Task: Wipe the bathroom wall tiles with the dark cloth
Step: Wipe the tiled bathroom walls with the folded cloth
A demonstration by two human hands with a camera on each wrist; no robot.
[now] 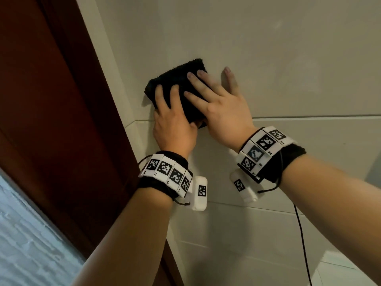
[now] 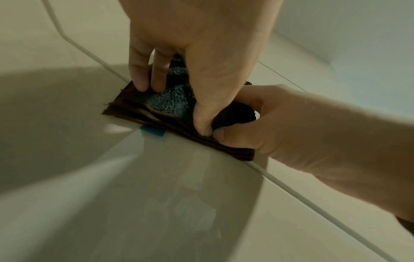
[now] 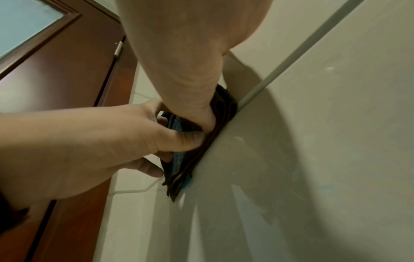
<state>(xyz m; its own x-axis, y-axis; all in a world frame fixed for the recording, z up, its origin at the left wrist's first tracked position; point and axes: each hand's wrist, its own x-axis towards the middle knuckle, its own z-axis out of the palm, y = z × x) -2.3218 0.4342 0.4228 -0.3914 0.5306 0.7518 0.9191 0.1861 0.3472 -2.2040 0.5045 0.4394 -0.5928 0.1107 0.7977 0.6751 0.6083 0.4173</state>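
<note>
Dim, warm indoor light throughout. In your head view, the right hand (image 1: 224,108) is slightly motion-blurred, and straight grout lines bow toward the edges. In both wrist views, broad soft shadows of your hands fall across the wall tiles (image 3: 325,141); near forearms are out of focus.

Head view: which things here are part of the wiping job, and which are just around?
In the job:
dark cloth, pressed on the wall
wall tiles
left hand, gripping the cloth
right hand, flat on the cloth

Just around:
wooden door
black cable
</note>
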